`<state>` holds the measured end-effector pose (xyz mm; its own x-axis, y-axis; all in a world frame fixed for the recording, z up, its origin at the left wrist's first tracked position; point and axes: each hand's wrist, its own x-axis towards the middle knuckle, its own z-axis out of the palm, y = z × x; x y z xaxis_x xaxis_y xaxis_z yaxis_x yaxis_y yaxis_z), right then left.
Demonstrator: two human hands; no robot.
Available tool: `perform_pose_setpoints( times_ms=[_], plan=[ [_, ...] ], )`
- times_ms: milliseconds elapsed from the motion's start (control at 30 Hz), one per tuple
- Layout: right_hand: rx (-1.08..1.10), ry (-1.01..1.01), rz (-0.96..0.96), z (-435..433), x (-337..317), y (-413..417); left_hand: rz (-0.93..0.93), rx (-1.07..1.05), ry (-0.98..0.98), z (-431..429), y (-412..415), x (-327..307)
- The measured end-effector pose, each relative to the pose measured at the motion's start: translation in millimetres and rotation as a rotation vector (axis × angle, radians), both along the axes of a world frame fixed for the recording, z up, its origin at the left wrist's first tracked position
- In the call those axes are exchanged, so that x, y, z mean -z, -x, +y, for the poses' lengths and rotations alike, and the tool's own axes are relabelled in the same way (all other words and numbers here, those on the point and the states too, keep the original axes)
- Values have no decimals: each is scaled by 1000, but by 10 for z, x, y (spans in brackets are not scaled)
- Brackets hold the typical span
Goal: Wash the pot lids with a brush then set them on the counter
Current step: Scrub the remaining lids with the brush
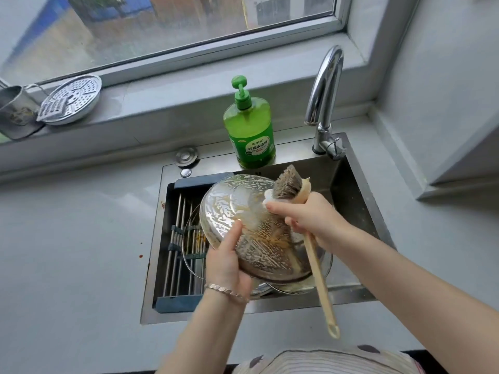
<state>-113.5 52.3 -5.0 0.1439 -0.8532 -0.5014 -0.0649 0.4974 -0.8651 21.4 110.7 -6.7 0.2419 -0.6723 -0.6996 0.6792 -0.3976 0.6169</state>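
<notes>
Here, over the steel sink (pixel 351 190), a person is holding a smeared glass pot lid (pixel 243 201) tilted above the basin. The left hand (pixel 226 263) is gripping the lid's near-left rim, with the thumb lying pressed across the greasy face and the other fingers hidden behind the glass. The right hand (pixel 310 220) is wrapping its fingers round the pale handle of a long brush (pixel 287 184), whose bristles are touching the lid's far-right rim. A second glass lid (pixel 325 268) is lying beneath in the basin, partly over a roll-up rack (pixel 178 238) that is spanning the sink's left side. A green soap bottle (pixel 249 136) is standing at the sink's back edge, beside the faucet (pixel 324 85) at the back right corner. On the windowsill, a perforated metal plate (pixel 71 99) is leaning by a metal cup (pixel 13 112).
</notes>
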Motion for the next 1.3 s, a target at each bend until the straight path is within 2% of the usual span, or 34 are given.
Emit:
perform_pose_setpoints(
  times_ms=[67, 167, 200, 267, 367, 433, 567, 700, 767, 867, 900, 1000, 1067, 1167, 1233, 1300],
  plan=[
    [-68, 26, 62, 4, -8, 103, -3, -35, -12, -69, -113, -18],
    [-117, 74, 507, 39, 126, 288, -55, -66, -12, -97, -187, -48],
    [-173, 103, 602, 101, 151, 291, -78, -74, -13, -96, -171, -61],
    [-266, 213, 664, 292, 132, 181, -150, -75, -15, -87, -106, -68],
    [-308, 444, 533, 578, -60, -47, -207, -58, -34, -61, -37, -62],
    [-256, 412, 436, 533, -59, -3, -166, -39, -25, -37, -53, -72],
    [23, 176, 424, 241, 157, 233, -215, -12, 5, -6, -33, -170],
    [-91, 336, 308, 504, 100, -11, -288, -42, 14, -74, -51, -219],
    [-83, 364, 344, 477, 155, 38, -273, -34, 26, -100, -128, -233],
    [39, 230, 473, 229, 290, 202, -240, 1, 45, -85, -140, -253],
    [60, 230, 452, 247, 273, 175, -248, -5, 51, -93, -125, -256],
    [-49, 463, 299, 520, 116, -55, -244, -61, 59, -151, -128, -266],
    [-92, 534, 298, 632, 88, -93, -182, -93, 67, -185, -181, -276],
    [38, 375, 415, 429, 263, 123, -123, -131, 71, -204, -230, -296],
    [77, 343, 403, 442, 305, 118, -107, -164, 84, -235, -222, -308],
    [16, 563, 323, 605, 158, -84, -94, -210, 95, -281, -224, -314]
  ],
)
